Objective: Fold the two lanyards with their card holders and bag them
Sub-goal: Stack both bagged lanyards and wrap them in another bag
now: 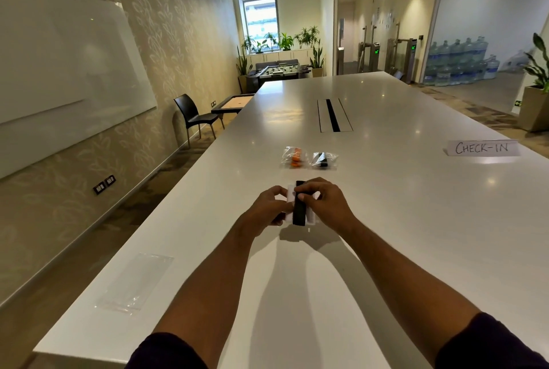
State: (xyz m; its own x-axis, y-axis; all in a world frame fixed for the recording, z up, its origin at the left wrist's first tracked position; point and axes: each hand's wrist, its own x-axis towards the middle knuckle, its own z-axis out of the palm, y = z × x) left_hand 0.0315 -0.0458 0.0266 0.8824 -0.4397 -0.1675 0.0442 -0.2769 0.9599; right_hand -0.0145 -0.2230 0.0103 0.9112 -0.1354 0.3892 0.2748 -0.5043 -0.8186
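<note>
Above the white table (386, 220) my two hands hold a black lanyard (299, 211) folded into a band over its white card holder (289, 192). My left hand (267, 208) pinches the holder's left edge. My right hand (325, 202) presses fingers on the black band from the right. Further back on the table lie two small clear bags, one with an orange lanyard (294, 157) and one with a black lanyard (322, 160). An empty clear bag (135, 282) lies flat near the table's left edge.
A folded paper sign reading CHECK-IN (484, 148) stands at the right. A cable slot (333, 115) is set into the table's middle. A black chair (193, 114) stands by the left wall, and a potted plant (537, 95) beyond the right side.
</note>
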